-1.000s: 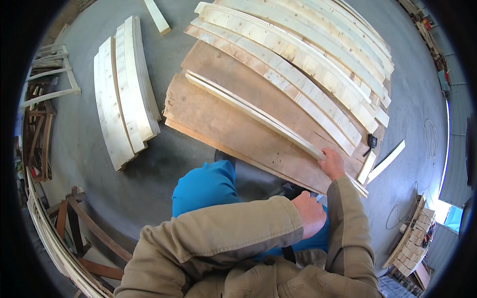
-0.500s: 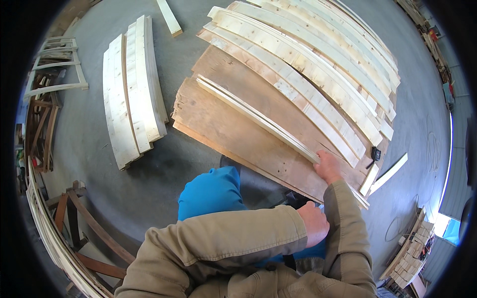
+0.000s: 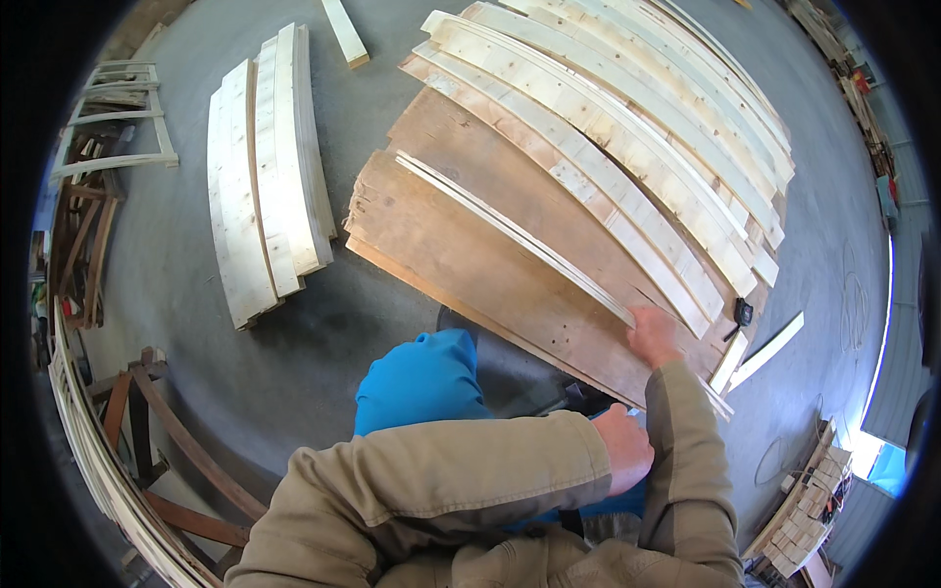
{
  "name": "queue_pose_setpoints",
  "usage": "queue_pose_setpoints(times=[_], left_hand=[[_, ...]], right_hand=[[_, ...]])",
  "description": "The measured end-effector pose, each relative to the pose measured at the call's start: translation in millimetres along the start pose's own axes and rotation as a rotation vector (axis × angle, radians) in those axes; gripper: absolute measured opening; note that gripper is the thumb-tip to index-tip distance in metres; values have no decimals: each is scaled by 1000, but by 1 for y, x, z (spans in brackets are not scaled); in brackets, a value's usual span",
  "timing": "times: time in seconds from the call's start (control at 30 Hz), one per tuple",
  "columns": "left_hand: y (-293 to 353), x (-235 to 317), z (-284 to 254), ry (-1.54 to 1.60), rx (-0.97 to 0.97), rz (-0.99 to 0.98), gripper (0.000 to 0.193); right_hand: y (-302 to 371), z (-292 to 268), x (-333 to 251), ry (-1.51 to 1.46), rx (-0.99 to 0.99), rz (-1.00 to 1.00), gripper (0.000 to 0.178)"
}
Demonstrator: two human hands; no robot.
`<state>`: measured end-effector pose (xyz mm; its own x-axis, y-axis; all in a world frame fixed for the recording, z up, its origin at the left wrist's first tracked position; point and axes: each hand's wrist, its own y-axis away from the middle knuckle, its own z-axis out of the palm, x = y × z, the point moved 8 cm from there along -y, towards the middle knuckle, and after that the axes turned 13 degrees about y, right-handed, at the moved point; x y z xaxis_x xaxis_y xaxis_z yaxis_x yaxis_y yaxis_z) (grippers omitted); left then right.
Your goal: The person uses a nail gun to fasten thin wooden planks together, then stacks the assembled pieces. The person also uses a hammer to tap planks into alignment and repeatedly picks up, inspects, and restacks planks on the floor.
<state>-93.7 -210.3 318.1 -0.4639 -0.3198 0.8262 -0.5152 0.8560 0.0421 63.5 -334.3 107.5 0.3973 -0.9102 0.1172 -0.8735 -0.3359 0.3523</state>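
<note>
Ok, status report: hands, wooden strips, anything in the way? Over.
Right hand holding narrow wooden strips; left hand curled beside right sleeve, grip hidden. Strips extend across brown panel. Nothing visible across them except the right hand.

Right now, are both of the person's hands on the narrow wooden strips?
No, only the right hand is on the narrow wooden strips, while the left hand is curled apart from them.
</note>
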Motion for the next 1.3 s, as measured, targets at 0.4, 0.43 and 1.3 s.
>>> queue_pose_setpoints(times=[0.4, 0.43, 1.3], left_hand=[[2, 1, -1, -37, -13, -26, 18], [2, 1, 1, -27, -30, -32, 18], [7, 4, -9, -86, -17, 59, 29]], right_hand=[[27, 20, -20, 123, 254, 45, 49], [30, 21, -22, 143, 245, 65, 50], [19, 19, -43, -56, -74, 106, 62]])
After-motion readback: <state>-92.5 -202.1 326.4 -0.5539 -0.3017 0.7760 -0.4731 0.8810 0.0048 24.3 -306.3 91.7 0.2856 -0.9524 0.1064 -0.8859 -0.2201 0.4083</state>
